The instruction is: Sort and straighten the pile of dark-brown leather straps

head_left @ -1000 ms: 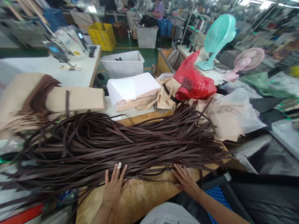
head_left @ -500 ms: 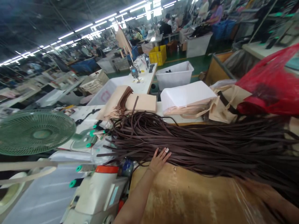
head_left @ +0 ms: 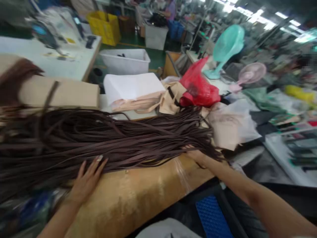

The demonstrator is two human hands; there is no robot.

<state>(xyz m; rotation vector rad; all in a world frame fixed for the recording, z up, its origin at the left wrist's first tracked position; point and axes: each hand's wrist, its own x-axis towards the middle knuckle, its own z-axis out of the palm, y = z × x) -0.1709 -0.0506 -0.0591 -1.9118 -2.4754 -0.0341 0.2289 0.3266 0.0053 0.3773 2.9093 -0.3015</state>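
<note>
A long heap of dark brown strips (head_left: 148, 132) lies across the wooden board (head_left: 138, 191). My left hand (head_left: 86, 180) rests at the heap's near edge, fingers spread and fingertips touching the strips; something pale is wrapped on one finger. Farther right, my right hand (head_left: 194, 154) is among the strips near their right end. Its fingers are curled round some of them and partly covered by them. The picture is blurred, most of all at the left.
Behind the strips lie beige panels (head_left: 61, 92), a white sheet (head_left: 133, 86) on beige pieces, and a red plastic bag (head_left: 200, 86). A sewing machine (head_left: 56, 29) stands back left. At right are a turquoise fan (head_left: 228, 43) and a pink fan (head_left: 252, 73).
The view has swung to the right, bringing the strips' right end and my right arm into clear sight. My left hand still lies spread on the strips' near edge.
</note>
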